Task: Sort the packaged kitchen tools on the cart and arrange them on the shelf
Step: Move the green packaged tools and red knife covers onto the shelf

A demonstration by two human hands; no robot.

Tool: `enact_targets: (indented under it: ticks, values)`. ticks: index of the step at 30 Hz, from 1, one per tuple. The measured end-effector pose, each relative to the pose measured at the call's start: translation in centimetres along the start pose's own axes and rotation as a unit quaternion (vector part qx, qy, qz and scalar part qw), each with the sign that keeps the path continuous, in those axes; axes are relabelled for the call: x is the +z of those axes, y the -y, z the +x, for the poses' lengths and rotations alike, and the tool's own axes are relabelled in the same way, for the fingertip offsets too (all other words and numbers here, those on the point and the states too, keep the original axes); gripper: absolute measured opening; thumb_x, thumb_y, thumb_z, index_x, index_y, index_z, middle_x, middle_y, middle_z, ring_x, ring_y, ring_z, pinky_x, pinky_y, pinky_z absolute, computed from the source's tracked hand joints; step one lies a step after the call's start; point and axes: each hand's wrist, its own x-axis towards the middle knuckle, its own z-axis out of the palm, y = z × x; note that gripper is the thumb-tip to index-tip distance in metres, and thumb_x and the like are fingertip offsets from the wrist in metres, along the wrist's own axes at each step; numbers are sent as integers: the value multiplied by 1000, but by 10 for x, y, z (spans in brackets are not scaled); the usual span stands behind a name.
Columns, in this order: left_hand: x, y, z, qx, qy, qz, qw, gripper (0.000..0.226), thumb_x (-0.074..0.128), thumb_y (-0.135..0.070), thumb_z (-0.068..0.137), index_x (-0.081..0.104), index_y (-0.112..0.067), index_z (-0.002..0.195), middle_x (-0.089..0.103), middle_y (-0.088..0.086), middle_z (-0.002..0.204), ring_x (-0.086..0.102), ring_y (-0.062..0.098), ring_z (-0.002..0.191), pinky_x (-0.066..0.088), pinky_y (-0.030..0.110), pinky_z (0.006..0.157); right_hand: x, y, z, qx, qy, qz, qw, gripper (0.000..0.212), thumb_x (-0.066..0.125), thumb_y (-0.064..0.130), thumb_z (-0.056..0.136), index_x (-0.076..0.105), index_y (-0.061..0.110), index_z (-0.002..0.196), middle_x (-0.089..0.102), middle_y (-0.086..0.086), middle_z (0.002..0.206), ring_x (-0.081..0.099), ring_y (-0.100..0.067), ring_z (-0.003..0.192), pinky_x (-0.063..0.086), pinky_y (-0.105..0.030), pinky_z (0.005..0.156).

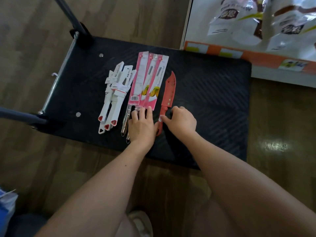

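Sorting on cart: three groups side by side.
We find the left hand flat, fingers straight on the pink packs; the right hand touches the red knife at its handle, grip unclear. We advise aligning the knife parallel to the packs, apart from the white tools, before lifting.

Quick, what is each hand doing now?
Left hand: open, fingers flat on the pink packs.
Right hand: touches the red knife handle; grip cannot be told.
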Motion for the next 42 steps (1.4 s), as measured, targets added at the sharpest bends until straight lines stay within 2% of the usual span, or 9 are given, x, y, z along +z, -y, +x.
enact_targets:
  ticks: [10,16,20,23,26,28,31,35,42]
  values:
    - [3,-5,14,7,2,-46,999,56,44,-10,96,16,-6,144,30,19,139,36,33,124,40,37,96,4,14,15,11,11,37,999,41,61,38,83,52,6,107,61,-10,109,59,-30,100,46,-36,76]
    - [1,-6,20,-3,-1,-65,998,52,48,-5,93,26,-8,140,41,18,127,46,31,112,46,36,82,6,13,22,63,25,158,985,15,64,21,80,56,9,82,67,-10,97,65,-27,89,55,-34,74]
    - [-6,-8,22,-14,-6,-95,995,50,50,-5,92,33,-8,139,46,17,125,49,30,112,45,35,89,2,7,27,80,38,182,979,15,65,20,80,64,6,86,69,-7,90,65,-22,85,52,-29,69]
    - [-15,-13,24,-23,-20,-150,988,42,51,-5,92,41,-5,132,49,17,121,51,29,110,43,32,90,-6,-3,29,88,50,189,977,14,63,20,82,69,8,87,66,0,73,65,-16,78,51,-26,65]
    - [-24,-24,23,-38,-34,-194,980,39,52,-5,92,44,-5,130,50,15,122,51,25,111,39,24,84,-19,-16,29,97,44,188,976,10,63,18,82,68,10,78,63,4,68,64,-16,78,49,-25,62]
    - [-32,-34,22,-39,-44,-216,975,38,52,-9,93,45,-5,130,51,14,124,50,23,113,39,23,88,-31,-22,28,99,32,195,975,16,65,18,81,62,15,66,60,4,66,64,-17,76,52,-28,65]
    - [-55,-49,20,-20,-50,-243,968,39,52,-10,92,46,-6,131,53,14,124,49,23,116,38,24,93,-57,-25,20,92,8,216,972,23,66,20,81,57,18,60,60,3,66,65,-17,72,55,-30,69]
    - [-109,-73,5,-7,-48,-272,961,42,53,-11,92,45,-7,133,53,13,124,49,23,117,38,26,94,-116,-19,-9,85,-21,242,966,16,67,23,82,62,16,68,69,-4,81,68,-19,75,57,-34,75]
    - [-271,-117,-53,25,-49,-290,955,33,55,-12,90,54,-8,123,60,9,107,54,20,100,33,16,78,-278,15,-98,90,-58,304,947,8,67,24,83,65,16,82,69,-2,87,68,-15,77,58,-34,78]
